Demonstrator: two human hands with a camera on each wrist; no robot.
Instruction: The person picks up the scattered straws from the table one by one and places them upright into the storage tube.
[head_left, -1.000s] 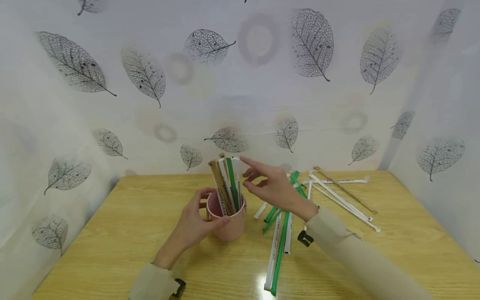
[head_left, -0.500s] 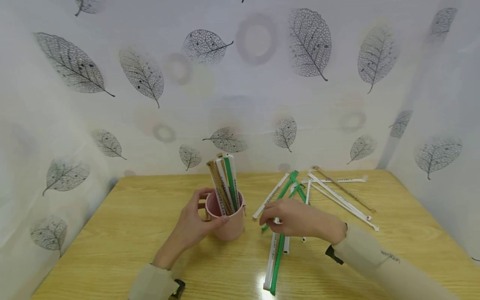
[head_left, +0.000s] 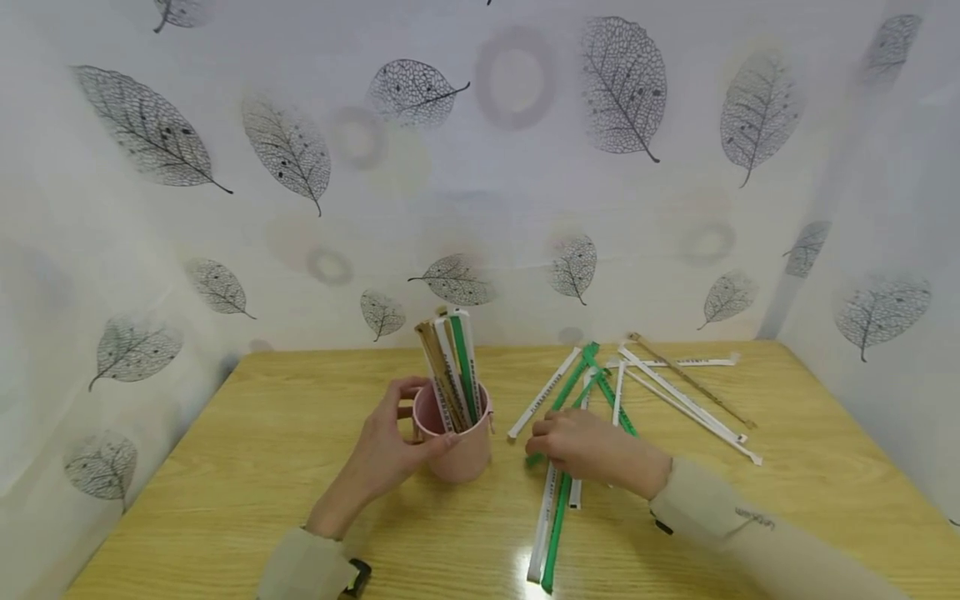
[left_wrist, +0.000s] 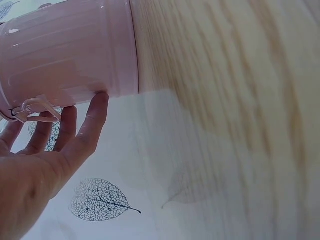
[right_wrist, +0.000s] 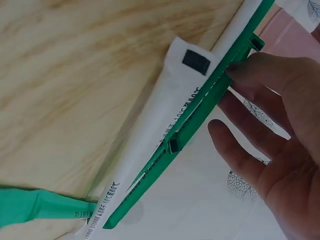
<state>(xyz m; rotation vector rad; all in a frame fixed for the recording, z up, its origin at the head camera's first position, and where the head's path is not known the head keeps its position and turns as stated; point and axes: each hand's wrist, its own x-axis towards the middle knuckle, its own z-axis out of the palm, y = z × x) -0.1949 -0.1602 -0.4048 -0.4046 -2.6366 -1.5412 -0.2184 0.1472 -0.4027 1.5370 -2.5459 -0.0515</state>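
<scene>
My left hand (head_left: 386, 442) holds a small pink bucket (head_left: 465, 458), thumb at its near rim and fingers along its left side. In the left wrist view, the fingertips touch the bucket's wall near its wire handle (left_wrist: 37, 110). Brown, white and green paper-wrapped straws (head_left: 467, 367) stand tilted in the bucket. My right hand (head_left: 573, 446) is low over the straw pile, to the bucket's right. Seen from the right wrist, its thumb and index finger pinch a green wrapped straw (right_wrist: 212, 97). A white wrapped straw (right_wrist: 145, 120) lies against it. The head view hides the fingertips.
Several white wrapped straws (head_left: 693, 400) and a thin brown straw (head_left: 693, 382) lie farther right on the wooden table (head_left: 315, 392). Another white straw (head_left: 543, 396) lies between bucket and pile. A leaf-patterned curtain (head_left: 480, 192) closes the back and sides.
My right hand has come from beside the tops of the straws in the bucket, down and right to the pile, and now pinches a green straw. My left hand stays on the bucket.
</scene>
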